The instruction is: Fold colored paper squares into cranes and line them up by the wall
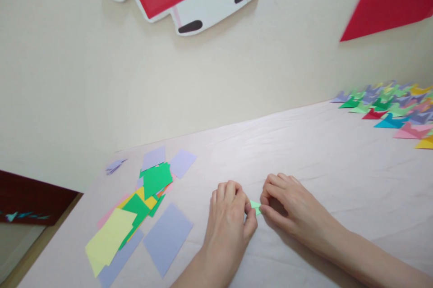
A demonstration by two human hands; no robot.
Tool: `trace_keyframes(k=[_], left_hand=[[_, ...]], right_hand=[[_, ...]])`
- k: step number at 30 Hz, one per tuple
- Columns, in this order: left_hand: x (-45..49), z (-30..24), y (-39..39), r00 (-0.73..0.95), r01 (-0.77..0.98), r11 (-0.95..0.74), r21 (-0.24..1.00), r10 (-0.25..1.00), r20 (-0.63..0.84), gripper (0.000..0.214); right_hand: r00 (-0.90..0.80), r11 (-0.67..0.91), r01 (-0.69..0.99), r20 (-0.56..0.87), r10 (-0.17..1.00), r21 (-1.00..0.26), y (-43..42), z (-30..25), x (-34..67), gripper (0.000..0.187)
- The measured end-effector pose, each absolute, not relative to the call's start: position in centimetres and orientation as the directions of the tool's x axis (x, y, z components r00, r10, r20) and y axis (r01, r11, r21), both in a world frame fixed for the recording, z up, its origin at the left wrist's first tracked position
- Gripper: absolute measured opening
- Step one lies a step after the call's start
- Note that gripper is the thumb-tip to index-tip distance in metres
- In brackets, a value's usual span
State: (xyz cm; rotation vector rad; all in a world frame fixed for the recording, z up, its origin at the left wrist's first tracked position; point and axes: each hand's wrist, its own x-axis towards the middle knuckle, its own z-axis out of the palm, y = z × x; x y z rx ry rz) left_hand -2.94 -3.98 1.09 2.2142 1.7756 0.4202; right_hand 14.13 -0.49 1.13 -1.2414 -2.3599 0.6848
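A small piece of light green folded paper [255, 207] lies between my two hands, low on the pale cloth-covered surface. My left hand [230, 220] pinches its left end, thumb and fingers closed together, and hides much of it. On the other side, my right hand [287, 202] has thumb and index finger brought together at the paper's right end. Only a short bit of the green paper shows between the fingertips, so its full shape is hidden.
Left of my hands lie loose paper sheets: lavender [168, 239], green [158, 180] and yellow [110, 239]. A small folded lavender piece [115, 166] sits beyond them. Rows of folded paper figures [392, 121] stand at the right. A wall [216, 80] with red decorations [392, 4] rises behind.
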Motion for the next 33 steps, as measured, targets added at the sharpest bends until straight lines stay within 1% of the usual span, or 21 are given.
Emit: trace_keyframes(k=[3,7,11,18,24,29,33], left_hand=[[-2.8,1.0,-4.1,0.198,0.914,-0.202,0.351,0.979,0.048,0.015],[-2.6,1.0,-4.2,0.187,0.923,-0.189,0.336,0.982,0.04,0.015],[-2.5,1.0,-4.3,0.177,0.911,-0.175,0.374,0.984,0.029,0.015],[-2.6,1.0,-4.7,0.166,0.857,-0.185,0.48,0.983,0.084,0.018],[-2.6,0.9,-4.9,0.157,0.844,-0.176,0.506,0.984,0.082,0.02],[-2.7,1.1,-5.1,0.12,0.818,-0.134,0.559,0.991,0.061,0.022],[-2.6,1.1,-5.3,0.124,0.807,-0.136,0.574,0.99,0.061,0.023]], right_hand=[[-0.548,0.506,0.634,0.122,0.827,-0.584,-0.5,0.9,14.3,0.009],[-0.573,0.521,0.603,0.127,0.81,-0.605,-0.4,0.6,14.6,0.015],[-0.576,0.51,0.601,0.11,0.81,-0.615,-0.3,0.7,14.7,0.019],[-0.526,0.472,0.631,0.108,0.844,-0.616,-0.7,0.9,14.1,0.015],[-0.48,0.445,0.665,0.113,0.87,-0.6,-1.1,0.7,13.5,0.016],[-0.456,0.43,0.691,0.112,0.883,-0.581,-1.2,0.7,13.2,0.007],[-0.455,0.426,0.7,0.102,0.885,-0.573,-1.4,0.6,13.1,0.01]])
